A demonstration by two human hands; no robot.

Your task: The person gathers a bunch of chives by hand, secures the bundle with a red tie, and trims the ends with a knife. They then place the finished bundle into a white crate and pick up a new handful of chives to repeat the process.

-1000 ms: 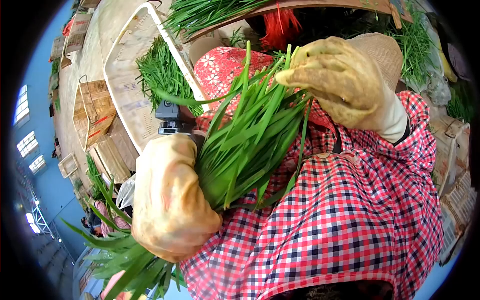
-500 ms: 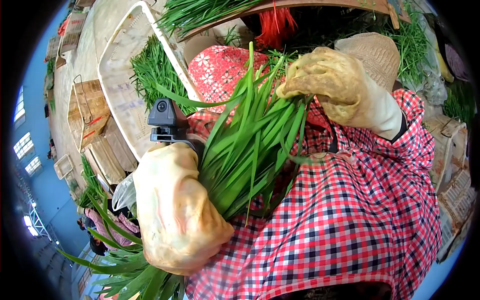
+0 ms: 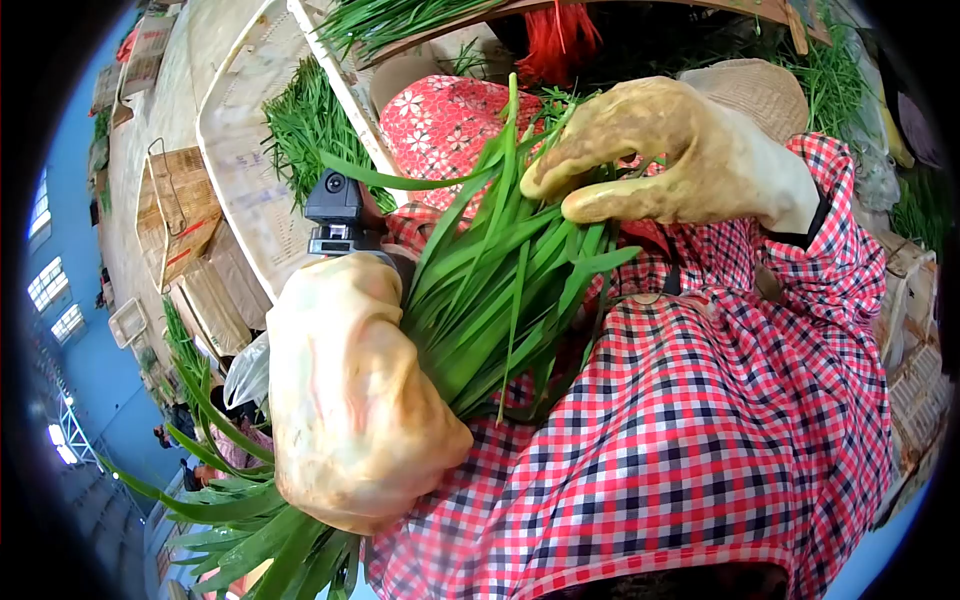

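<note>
My left hand (image 3: 365,400), in a pale yellowish glove, is closed around a bunch of garlic chives (image 3: 480,330). Long flat leaves pass through the grip: one end fans out at the lower left, the other spreads over my lap. Its fingers are mostly hidden by the glove. A small black camera (image 3: 337,205) sits just above this hand, its mount partly hidden. My right hand (image 3: 650,155), in a stained glove, is over the upper end of the bunch, thumb and fingers apart, with the tips at the leaves.
A white plastic crate (image 3: 235,170) with more green leaves (image 3: 315,130) stands at the left. A wooden board (image 3: 450,35) bearing greens crosses the top, near hanging red strings (image 3: 558,45). A wooden crate (image 3: 180,210) is farther left. Loose greens (image 3: 830,95) lie at the right.
My right thumb and fingers have spread apart, and that hand has shifted slightly left over the leaves. My left hand keeps its hold and has risen slightly.
</note>
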